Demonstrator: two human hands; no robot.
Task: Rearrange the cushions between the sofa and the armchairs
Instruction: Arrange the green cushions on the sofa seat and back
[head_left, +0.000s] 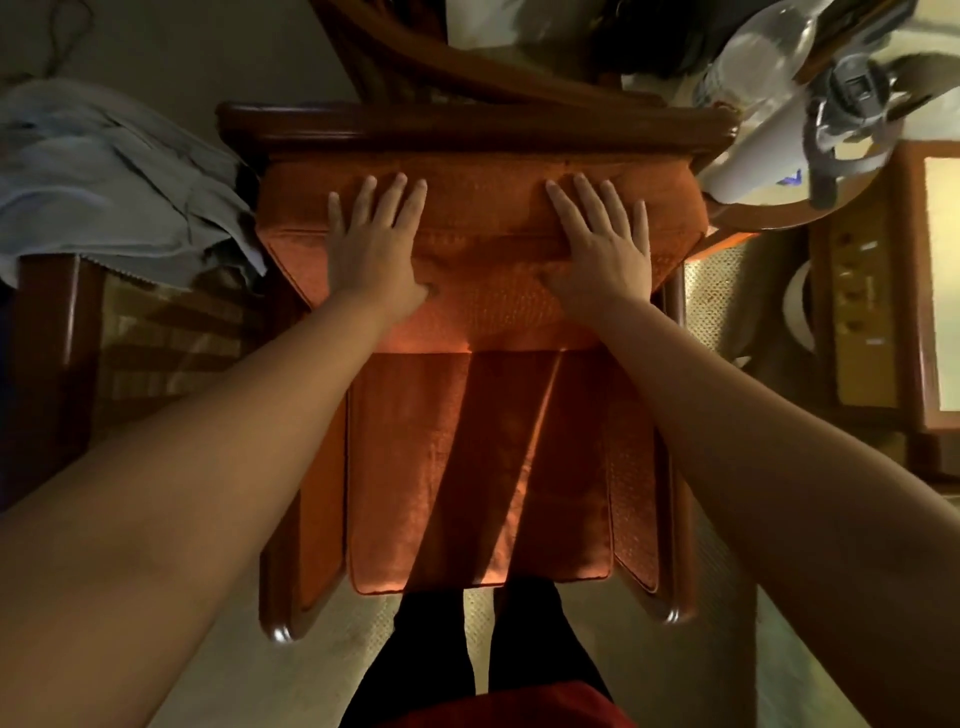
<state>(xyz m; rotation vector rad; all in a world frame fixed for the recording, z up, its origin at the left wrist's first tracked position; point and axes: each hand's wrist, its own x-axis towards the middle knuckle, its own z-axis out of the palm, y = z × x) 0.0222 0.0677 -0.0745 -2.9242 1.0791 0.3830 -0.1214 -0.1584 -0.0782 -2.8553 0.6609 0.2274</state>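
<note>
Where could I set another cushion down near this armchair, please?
The seat cushion in front of both hands is bare. The back cushion is covered by the left hand and right hand. The left is crowded by crumpled pale cloth, the right by a white bottle.

Orange cushions (483, 457) — stacked on armchair (467, 124)

Dim, warm-lit room viewed from above. Pale floor (322, 670) below the fingertips, partly laid with a woven mat (727, 623). Left of the fingers, a dark wooden seat (57, 332) draped with pale blue cloth (114, 176). Right of the fingers, a wooden cabinet (862, 312) and a white fan (779, 104). Beyond the fingertips, plain beige wall (182, 47).
</note>
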